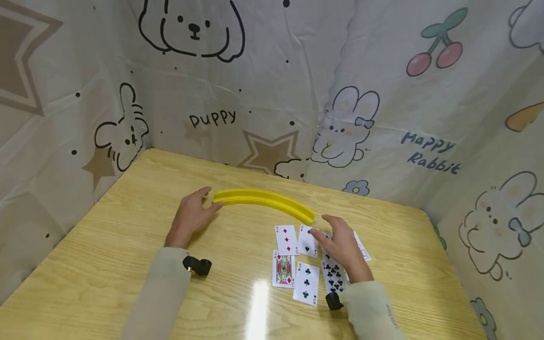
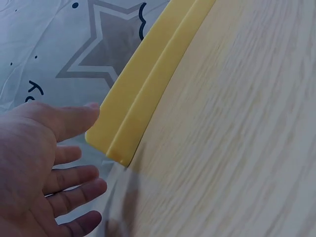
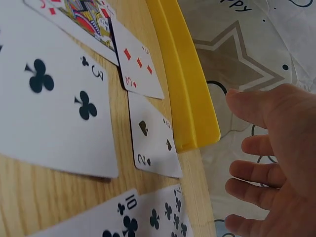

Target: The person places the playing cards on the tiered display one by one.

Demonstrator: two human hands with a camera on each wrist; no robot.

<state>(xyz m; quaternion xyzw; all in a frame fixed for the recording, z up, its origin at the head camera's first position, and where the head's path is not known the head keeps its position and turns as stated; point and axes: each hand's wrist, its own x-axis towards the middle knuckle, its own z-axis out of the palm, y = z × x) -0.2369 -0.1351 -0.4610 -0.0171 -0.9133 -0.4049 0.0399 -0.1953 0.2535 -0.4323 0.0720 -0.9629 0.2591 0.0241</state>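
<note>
Curved yellow rack [image 1: 263, 199], seemingly plastic

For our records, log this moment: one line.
left hand: near yellow rack, left end; right hand: near right end; cards: on table

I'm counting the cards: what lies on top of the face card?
The three of diamonds overlaps the far end of the face card, hiding part of it. Whether the three of clubs beside it also covers its edge, I cannot tell.
</note>
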